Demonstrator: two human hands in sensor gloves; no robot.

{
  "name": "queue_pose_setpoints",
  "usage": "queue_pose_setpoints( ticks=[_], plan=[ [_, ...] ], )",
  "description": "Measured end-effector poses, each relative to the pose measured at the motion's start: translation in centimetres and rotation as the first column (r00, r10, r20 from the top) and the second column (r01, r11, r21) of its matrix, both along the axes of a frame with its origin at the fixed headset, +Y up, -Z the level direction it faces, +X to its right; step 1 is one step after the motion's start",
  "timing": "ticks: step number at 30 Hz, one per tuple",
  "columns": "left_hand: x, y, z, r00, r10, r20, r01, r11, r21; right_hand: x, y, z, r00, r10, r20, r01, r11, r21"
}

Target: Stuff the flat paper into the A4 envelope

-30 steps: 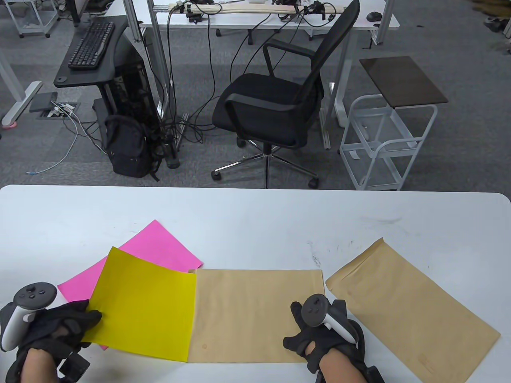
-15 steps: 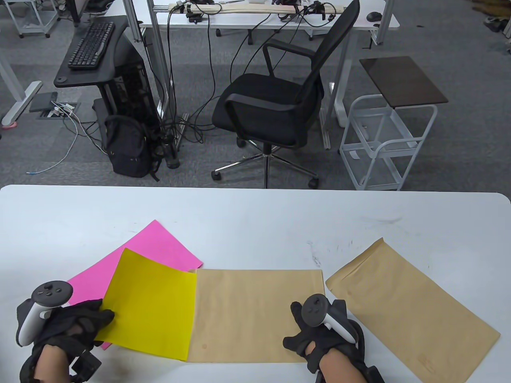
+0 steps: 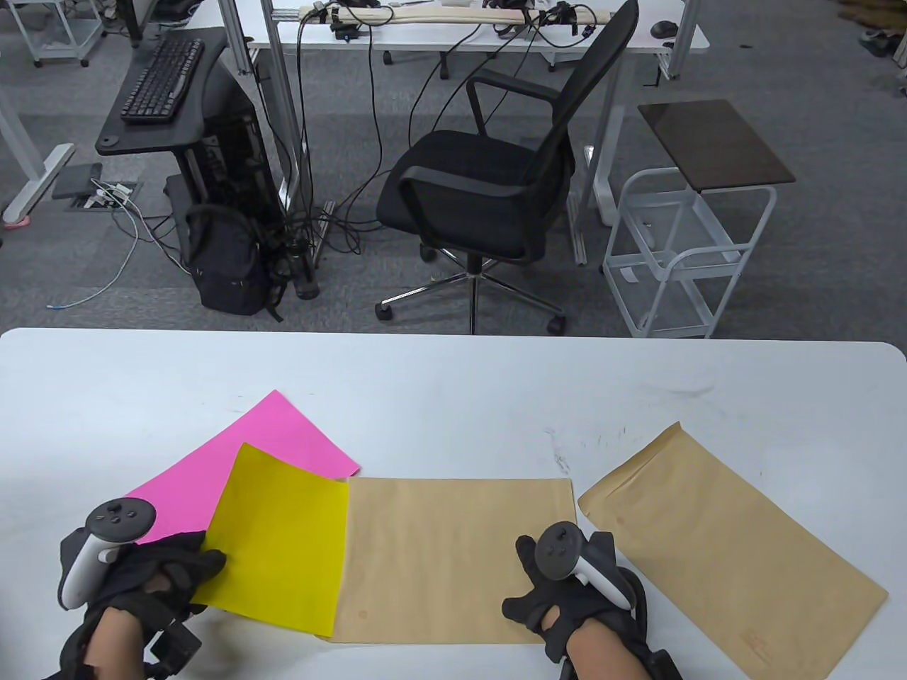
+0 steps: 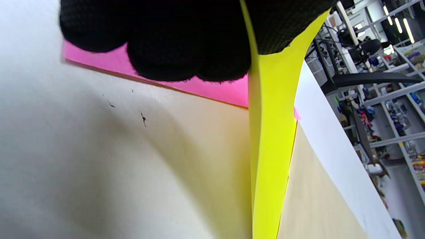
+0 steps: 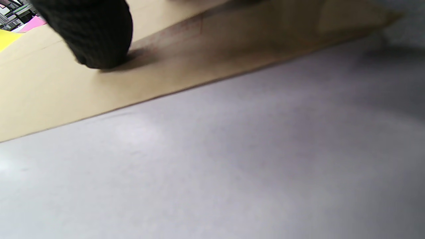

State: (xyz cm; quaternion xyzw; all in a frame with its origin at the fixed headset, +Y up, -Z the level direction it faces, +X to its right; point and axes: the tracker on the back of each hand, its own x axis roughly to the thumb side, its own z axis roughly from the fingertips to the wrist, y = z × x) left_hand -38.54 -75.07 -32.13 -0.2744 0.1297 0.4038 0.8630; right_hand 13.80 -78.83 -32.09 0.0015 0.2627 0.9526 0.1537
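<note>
On the envelope [image 5: 186, 49], a faint red stamp stays unreadable.

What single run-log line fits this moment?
left hand: grips yellow sheet | right hand: presses middle envelope | sheet partly inserted

Grey carpet floor [image 3: 815, 234], black office chair [image 3: 482, 191], white wire cart [image 3: 687, 255], keyboard [image 3: 161, 78] on black stand

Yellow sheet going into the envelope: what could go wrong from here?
1. The left hand pinches the yellow sheet at one edge only; the sheet bows in the left wrist view, so it could buckle at the envelope mouth.
2. The right hand presses only the envelope's far end, so the mouth might shift.
3. The pink sheet underneath might be dragged along.
</note>
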Motion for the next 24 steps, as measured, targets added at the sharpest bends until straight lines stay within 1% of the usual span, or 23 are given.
queue_pose_setpoints(
  ticks=[3, 8, 16, 24],
  plan=[
    [0.7, -0.1, -0.2, 1.000, -0.009, 0.017, 0.009, 1.000, 0.008, 0.0, 0.0, 0.0, 1.000, 0.000, 0.000, 0.000, 1.000, -0.001],
    [0.9, -0.2, -0.4, 1.000, 0.024, 0.016, -0.024, 0.999, 0.020, 0.0, 0.0, 0.0, 1.000, 0.001, 0.001, -0.001, 1.000, 0.001],
    [2.2, -1.0, -0.7, 0.999, 0.031, 0.030, -0.031, 1.000, 0.002, 0.0, 0.0, 0.0, 1.000, 0.001, 0.001, -0.001, 1.000, -0.001],
    [3.3, -2.1, -1.0, 0.997, 0.071, 0.030, -0.070, 0.997, -0.028, 0.0, 0.0, 0.0, 1.000, 0.001, 0.000, -0.001, 1.000, 0.000]
  ],
)
